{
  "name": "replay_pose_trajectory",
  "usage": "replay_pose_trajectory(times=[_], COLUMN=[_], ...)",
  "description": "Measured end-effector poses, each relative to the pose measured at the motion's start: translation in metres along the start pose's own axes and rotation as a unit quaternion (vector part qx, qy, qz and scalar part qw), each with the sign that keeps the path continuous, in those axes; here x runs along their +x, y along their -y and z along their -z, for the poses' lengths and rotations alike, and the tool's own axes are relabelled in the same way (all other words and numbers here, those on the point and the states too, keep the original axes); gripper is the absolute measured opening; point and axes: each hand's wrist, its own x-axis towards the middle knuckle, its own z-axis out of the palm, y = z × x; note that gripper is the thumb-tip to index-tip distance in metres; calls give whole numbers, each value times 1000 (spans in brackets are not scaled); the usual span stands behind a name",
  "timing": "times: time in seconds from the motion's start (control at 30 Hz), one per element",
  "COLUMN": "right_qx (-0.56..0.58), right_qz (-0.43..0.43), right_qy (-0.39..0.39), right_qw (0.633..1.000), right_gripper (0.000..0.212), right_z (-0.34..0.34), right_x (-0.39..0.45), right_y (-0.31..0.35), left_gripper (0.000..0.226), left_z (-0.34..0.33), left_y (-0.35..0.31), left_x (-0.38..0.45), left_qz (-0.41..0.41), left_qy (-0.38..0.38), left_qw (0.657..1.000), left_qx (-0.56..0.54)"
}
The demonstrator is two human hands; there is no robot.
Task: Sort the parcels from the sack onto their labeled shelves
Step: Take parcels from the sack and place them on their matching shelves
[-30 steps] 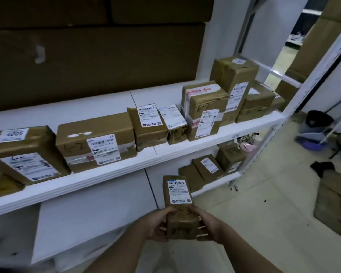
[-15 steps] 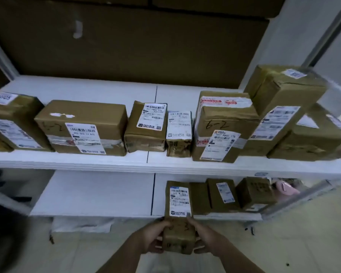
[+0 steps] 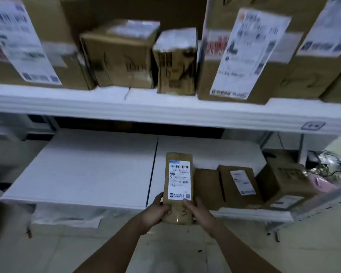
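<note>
Over the lower shelf's (image 3: pixel 87 174) front edge, the labelled cardboard parcel (image 3: pixel 179 186) is gripped at its near end by the left hand (image 3: pixel 156 211) and right hand (image 3: pixel 200 211), fingers curled round its sides. Just right lies a flat brown parcel (image 3: pixel 207 188). Set down carelessly, it might overhang the lip and tip off.

we are seeing the lower shelf (image 3: pixel 83 170) lying bare across its left half and along its back, so a hand is finding room to pass there. the held parcel (image 3: pixel 179 186) is reaching over that shelf's front edge, just beside a row of boxes (image 3: pixel 238 186) crowding the right end. the upper shelf (image 3: pixel 165 113) is hanging overhead, capping the gap, and its cartons (image 3: pixel 118 56) are standing packed side by side along the front.
</note>
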Motion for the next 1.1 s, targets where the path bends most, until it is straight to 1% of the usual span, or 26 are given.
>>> replay_pose_trajectory(times=[0.1,0.17,0.23,0.3,0.37,0.47,0.53,0.63,0.73,0.83,0.97,1.03,1.1], right_qx=[-15,-54,-126,-174,-216,-305,-346,-406,-428,-444,-479,-490,-495], right_qz=[60,110,146,171,207,245,253,246,244,226,199,197,204], right_qy=[-27,-60,-103,-138,-176,-261,-291,-293,-295,-304,-327,-336,-333], right_qw=[998,991,976,960,938,882,855,830,819,812,790,779,776], right_gripper=[45,42,47,55,62,65,65,70,70,62,69,70,71], right_z=[2,5,8,10,11,12,12,16,19,20,24,28,30], right_x=[43,72,94,110,122,136,143,152,157,161,165,167,170], right_y=[-38,-62,-78,-89,-96,-105,-105,-106,-107,-107,-112,-114,-113], left_gripper=[63,64,65,65,65,66,70,73,63,54,56,56,55], left_z=[0,0,-2,-3,-4,-7,-8,-8,-10,-15,-18,-18,-18], left_y=[33,55,72,87,96,105,108,113,116,117,116,115,114], left_x=[51,80,103,122,137,155,164,177,189,201,214,218,222], left_qz=[-65,-104,-142,-183,-216,-266,-294,-312,-322,-320,-312,-322,-329], left_qy=[-17,-21,-29,-51,-84,-131,-153,-169,-160,-165,-169,-176,-182], left_qw=[997,992,987,977,963,938,924,910,906,902,891,882,877], left_qx=[45,62,75,101,138,178,191,216,225,238,282,295,297])
